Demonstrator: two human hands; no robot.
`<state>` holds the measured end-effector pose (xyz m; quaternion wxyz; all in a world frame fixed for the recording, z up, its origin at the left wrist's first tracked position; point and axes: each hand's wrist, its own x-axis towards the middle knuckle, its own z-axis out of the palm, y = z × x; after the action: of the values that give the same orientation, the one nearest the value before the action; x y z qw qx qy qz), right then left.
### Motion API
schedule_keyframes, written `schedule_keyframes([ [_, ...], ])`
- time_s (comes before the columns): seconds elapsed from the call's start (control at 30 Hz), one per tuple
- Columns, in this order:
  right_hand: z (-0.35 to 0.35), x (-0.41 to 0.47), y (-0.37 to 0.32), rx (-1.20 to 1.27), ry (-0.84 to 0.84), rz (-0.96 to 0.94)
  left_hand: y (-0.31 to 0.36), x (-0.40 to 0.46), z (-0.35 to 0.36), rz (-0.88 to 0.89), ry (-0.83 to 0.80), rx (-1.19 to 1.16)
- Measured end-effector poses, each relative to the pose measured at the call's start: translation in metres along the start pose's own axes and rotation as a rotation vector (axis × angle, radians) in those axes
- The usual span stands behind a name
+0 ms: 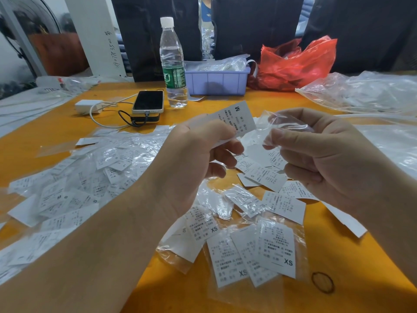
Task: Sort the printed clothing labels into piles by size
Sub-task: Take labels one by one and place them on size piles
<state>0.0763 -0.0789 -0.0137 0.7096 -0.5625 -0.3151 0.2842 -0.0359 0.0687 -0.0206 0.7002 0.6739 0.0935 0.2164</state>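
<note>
My left hand (198, 159) pinches a white printed label marked M (237, 119), held up over the orange table (158, 285). Beside it my right hand (320, 154) pinches a small clear plastic sleeve (286, 124) close to the label's right edge. Below the hands lie several labels marked XS (276, 249), some inside clear sleeves. A small group with an S label (265, 177) lies under my right hand. A large loose heap of mixed labels and sleeves (85, 177) spreads across the left of the table.
A water bottle (173, 64), a phone (148, 101) on a power bank with a white charger (88, 106), a purple bin (216, 81) and a red plastic bag (297, 62) stand at the back. Clear plastic bags (365, 91) lie at the right.
</note>
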Motion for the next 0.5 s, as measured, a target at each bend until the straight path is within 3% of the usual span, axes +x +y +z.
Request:
schedule_keyframes([
  [0.5,0.0001,-0.0007,-0.0003,-0.021,-0.012,-0.037,0.0008,-0.0001,-0.0003,0.015,-0.007,0.011],
])
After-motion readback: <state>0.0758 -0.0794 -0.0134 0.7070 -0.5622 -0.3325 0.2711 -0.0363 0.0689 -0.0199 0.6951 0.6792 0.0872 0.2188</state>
